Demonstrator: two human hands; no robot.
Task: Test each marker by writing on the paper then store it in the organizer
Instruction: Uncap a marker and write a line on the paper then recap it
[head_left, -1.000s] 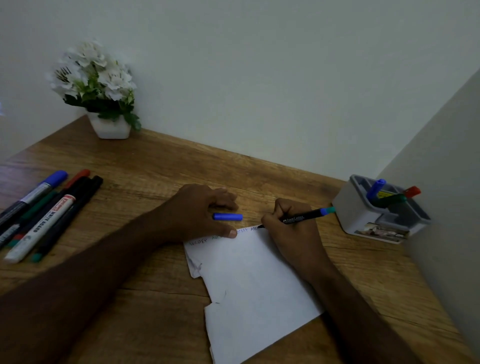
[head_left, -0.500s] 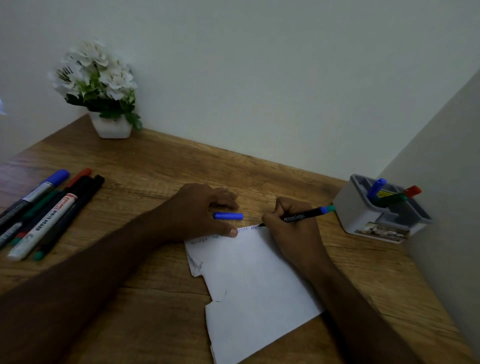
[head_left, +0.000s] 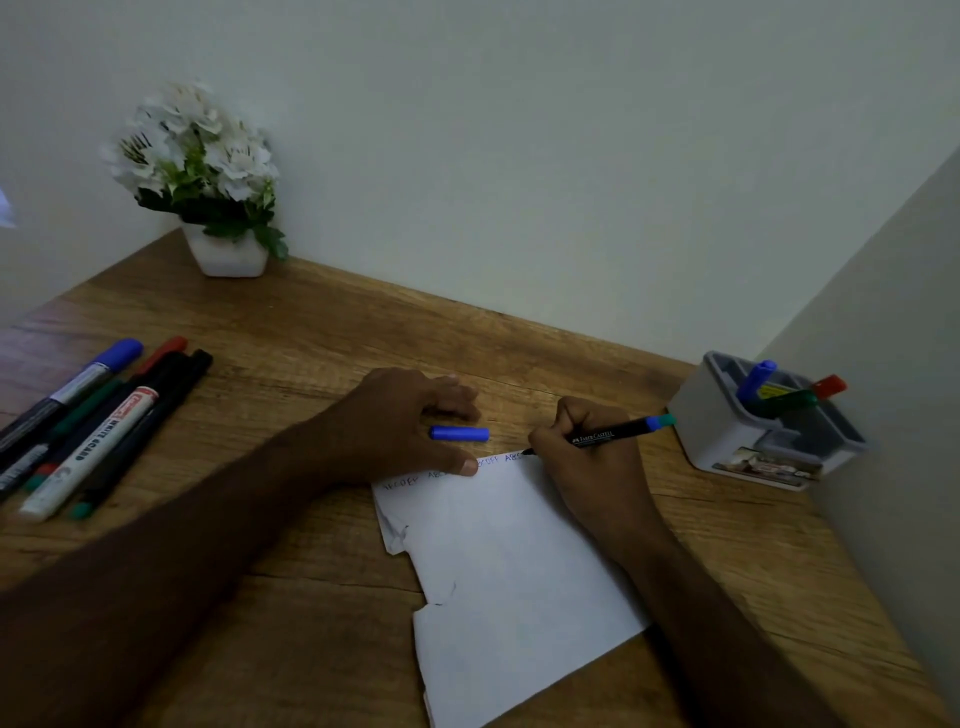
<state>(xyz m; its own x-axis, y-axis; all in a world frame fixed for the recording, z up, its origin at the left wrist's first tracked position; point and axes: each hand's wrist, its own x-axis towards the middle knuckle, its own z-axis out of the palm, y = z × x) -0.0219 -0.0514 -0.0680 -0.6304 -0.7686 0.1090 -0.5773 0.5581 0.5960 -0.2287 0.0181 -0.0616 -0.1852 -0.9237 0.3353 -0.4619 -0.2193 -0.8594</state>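
Fingers of right hand (head_left: 587, 467) pinched around black Faber-Castell marker (head_left: 605, 435), tip on paper (head_left: 514, 571) top edge. Left hand (head_left: 395, 431) flat, fingers spread, thumb pinning paper; blue cap (head_left: 460, 433) lying loose beneath fingers. Spare markers (head_left: 88, 426) at 9 o'clock, flower pot (head_left: 226, 254) at 11. Paper white, torn left edge, faint lettering. Organizer (head_left: 717, 421) at 3 o'clock: blue, green, red markers inside.

Dim, flat light with a bluish cast, soft shadows, mild blur, and wide-angle bending at the edges.
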